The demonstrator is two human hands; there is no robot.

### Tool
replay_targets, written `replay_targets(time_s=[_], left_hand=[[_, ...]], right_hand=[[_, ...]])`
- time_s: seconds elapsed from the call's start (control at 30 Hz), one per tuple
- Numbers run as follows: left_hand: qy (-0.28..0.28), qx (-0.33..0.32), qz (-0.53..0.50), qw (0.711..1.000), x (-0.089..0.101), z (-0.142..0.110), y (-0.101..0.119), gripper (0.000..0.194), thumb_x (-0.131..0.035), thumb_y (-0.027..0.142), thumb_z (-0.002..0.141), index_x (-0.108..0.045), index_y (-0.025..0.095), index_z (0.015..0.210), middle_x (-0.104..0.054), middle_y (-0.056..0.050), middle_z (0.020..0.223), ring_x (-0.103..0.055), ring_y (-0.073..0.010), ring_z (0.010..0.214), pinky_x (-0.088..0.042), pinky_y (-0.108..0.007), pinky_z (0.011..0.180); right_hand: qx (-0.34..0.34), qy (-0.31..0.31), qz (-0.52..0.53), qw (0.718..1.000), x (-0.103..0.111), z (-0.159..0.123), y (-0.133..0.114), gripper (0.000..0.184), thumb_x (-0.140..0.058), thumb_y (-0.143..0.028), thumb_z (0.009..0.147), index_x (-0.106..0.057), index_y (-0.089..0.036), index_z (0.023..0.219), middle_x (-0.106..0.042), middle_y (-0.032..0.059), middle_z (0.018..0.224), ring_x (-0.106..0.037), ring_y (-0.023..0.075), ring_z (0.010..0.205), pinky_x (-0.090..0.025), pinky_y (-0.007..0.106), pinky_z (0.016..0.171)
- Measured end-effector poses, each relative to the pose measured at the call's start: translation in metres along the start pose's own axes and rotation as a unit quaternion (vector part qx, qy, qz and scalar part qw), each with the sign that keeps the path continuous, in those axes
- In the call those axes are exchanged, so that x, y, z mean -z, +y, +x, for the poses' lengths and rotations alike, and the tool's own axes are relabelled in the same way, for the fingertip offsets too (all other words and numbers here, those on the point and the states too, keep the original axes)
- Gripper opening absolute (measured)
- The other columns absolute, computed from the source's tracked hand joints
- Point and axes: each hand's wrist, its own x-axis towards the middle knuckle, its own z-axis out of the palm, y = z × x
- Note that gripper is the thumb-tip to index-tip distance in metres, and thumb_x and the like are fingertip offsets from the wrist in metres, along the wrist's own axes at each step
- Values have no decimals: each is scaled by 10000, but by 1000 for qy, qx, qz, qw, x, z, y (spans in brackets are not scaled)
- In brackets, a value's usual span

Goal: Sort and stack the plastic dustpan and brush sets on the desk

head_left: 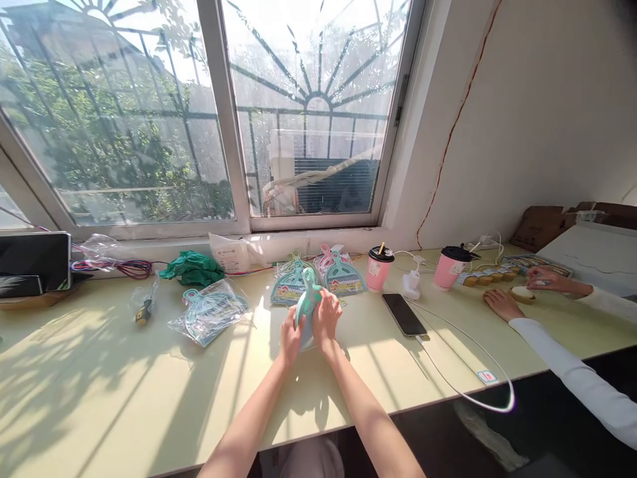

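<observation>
A small mint-green dustpan set (309,282) is held up over the table between my hands, its handle end pointing away from me. My left hand (290,337) grips its left edge with closed fingers. On the other side, my right hand (327,317) wraps round it near the handle. Both palms partly cover the set, so I cannot tell whether a brush is clipped in. Just beyond lie similar packaged dustpan sets, a blue-green one (288,284) and another (345,273) with pink behind it. Left of my hands, one more blue set (212,312) lies in clear plastic.
A phone (404,315) with a white cable, a pink cup (379,272) and another cup (450,271) stand to the right. A co-worker's hands (502,305) rest at far right. Leftward are a screwdriver (144,312), green cloth (193,267) and a tablet (34,259).
</observation>
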Motion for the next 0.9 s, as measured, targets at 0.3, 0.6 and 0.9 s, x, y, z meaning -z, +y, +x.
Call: replay_targets(time_s=[0.3,0.6,0.9], left_hand=[[39,-158,336,928,0,-15,14,597,-470,677,926,-653,263,1314,-738,-111,977,-696,-339,829,-545,-490,815],[19,-149,154,977,-2,1,19,824,-473,908,850,-735,205,1190,-756,-157,1114,-645,-392,1173,-500,-527,1050],[82,-114,192,971,3,-2,16,786,-482,867,875,-728,216,1240,-767,-143,1127,-670,-359,1044,-520,-519,989]], right_hand=[[45,33,43,998,19,8,12,397,-381,-420,1097,-703,-216,1209,-766,112,1218,-628,275,1119,-473,421,978],[100,18,-61,993,32,19,37,273,-480,-303,1092,-704,-173,1177,-766,137,1131,-736,205,879,-514,282,699],[92,-1,-54,994,27,12,23,302,-468,-292,1104,-710,-205,1262,-765,121,1180,-747,199,880,-520,264,700]])
